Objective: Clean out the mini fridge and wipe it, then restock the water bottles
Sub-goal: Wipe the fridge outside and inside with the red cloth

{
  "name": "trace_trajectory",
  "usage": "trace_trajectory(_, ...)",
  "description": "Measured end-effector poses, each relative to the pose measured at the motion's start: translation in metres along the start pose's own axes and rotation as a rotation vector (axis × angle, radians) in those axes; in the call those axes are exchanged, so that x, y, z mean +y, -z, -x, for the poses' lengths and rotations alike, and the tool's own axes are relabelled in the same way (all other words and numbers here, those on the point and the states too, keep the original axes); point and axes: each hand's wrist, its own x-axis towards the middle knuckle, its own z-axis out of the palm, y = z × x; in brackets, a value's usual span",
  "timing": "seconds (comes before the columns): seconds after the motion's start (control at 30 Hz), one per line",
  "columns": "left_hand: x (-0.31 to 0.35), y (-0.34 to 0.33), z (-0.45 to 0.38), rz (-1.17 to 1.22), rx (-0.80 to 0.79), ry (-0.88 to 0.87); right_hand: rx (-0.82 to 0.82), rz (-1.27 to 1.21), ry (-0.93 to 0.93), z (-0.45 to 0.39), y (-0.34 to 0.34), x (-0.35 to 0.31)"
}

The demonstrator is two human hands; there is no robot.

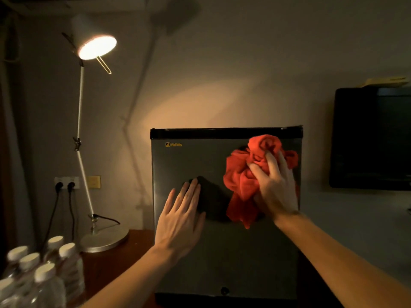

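A dark grey mini fridge [224, 258] stands in front of me with its door shut and a small yellow logo at the upper left. My right hand [274, 185] presses a crumpled red cloth [241, 174] against the upper right of the door. My left hand [180, 218] lies flat on the door's middle left, fingers spread, holding nothing. Several clear water bottles [42, 276] with white caps stand at the lower left on the wooden surface.
A white desk lamp [95, 47], lit, stands left of the fridge on a round metal base [104, 241]. Two plugs sit in a wall socket [65, 184] behind it. A dark screen [371, 138] hangs on the wall at right.
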Motion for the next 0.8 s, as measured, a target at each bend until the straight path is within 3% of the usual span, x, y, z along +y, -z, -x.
trace_trajectory(0.17,-0.015,0.002,-0.001,-0.079,-0.012,0.01,-0.087,0.041,0.158,-0.032,-0.017,-0.055)
trace_trajectory(0.33,-0.009,0.001,-0.012,-0.062,0.006,0.06,-0.088,0.117,0.219,-0.023,-0.001,-0.02)
trace_trajectory(0.6,0.029,0.018,-0.015,-0.011,0.056,-0.001,-0.171,0.162,-0.055,0.023,0.025,0.046)
trace_trajectory(0.8,0.023,0.023,-0.008,0.022,0.047,-0.011,-0.285,0.138,-0.119,0.037,0.029,0.029)
